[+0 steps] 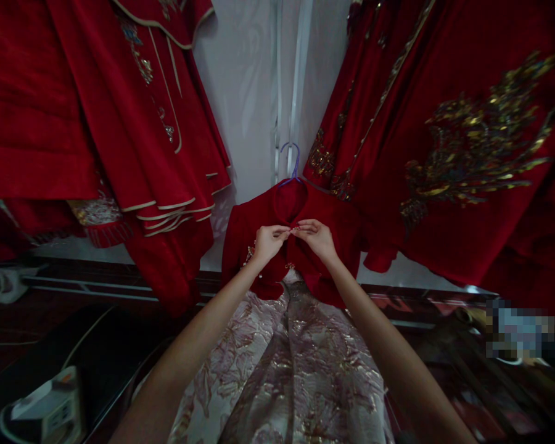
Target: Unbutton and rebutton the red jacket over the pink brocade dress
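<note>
A short red jacket (pixel 337 228) with a stand-up collar hangs on a purple hanger (pixel 296 163) in front of me. Both of my hands meet at its front opening, just below the collar. My left hand (pixel 271 242) pinches the jacket's left-hand front edge between thumb and fingers. Opposite it, my right hand (pixel 318 239) pinches the other front edge, with the fingertips of both hands nearly touching. Whatever small fastener may lie between them is hidden. Lower on the front, a small gold clasp (pixel 290 266) shows. Beneath the jacket falls a shiny floral brocade skirt (pixel 324 357).
Red embroidered garments (pixel 166 142) hang on the left, and a red garment with gold beadwork (pixel 481 135) hangs on the right. White metal rails (pixel 289 74) stand behind the hanger. A white iron-like appliance (pixel 55 407) rests on a dark board (pixel 97 345) at lower left.
</note>
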Tool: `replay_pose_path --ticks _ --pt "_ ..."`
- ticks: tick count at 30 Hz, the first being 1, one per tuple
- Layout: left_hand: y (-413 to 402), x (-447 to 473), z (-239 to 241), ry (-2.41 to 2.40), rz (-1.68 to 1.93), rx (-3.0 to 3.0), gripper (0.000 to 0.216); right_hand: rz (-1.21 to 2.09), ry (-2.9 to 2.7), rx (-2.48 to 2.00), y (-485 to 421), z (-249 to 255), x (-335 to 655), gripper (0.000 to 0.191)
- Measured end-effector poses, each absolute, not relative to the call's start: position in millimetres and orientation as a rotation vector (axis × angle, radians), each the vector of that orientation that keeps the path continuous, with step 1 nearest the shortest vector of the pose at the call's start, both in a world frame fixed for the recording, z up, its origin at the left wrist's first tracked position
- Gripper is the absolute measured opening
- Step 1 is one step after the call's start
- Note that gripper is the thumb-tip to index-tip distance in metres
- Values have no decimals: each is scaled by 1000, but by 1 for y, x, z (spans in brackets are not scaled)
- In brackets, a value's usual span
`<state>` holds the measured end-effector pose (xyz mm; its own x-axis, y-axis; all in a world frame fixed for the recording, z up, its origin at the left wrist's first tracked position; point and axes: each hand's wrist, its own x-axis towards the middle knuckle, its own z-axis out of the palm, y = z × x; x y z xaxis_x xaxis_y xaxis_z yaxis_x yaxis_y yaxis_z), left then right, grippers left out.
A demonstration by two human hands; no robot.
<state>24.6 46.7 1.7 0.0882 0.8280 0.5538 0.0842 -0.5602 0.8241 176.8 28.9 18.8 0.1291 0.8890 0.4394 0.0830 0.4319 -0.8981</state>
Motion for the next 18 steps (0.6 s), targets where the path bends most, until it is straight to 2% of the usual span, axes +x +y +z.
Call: replay_pose_path --ticks 4,10,14,18 --pt "45 26 4 922 1513 1779 17 708 -1348 -1017 31 20 176 34" --pt "30 41 -1 901 1605 1885 17 366 -1311 -1166 36 19 158 22" --pt "23 55 -27 901 1736 1613 21 564 -1292 -992 29 8 156 31" --pt "9 63 -56 869 1537 1434 37 757 -1297 -877 1 -8 170 31"
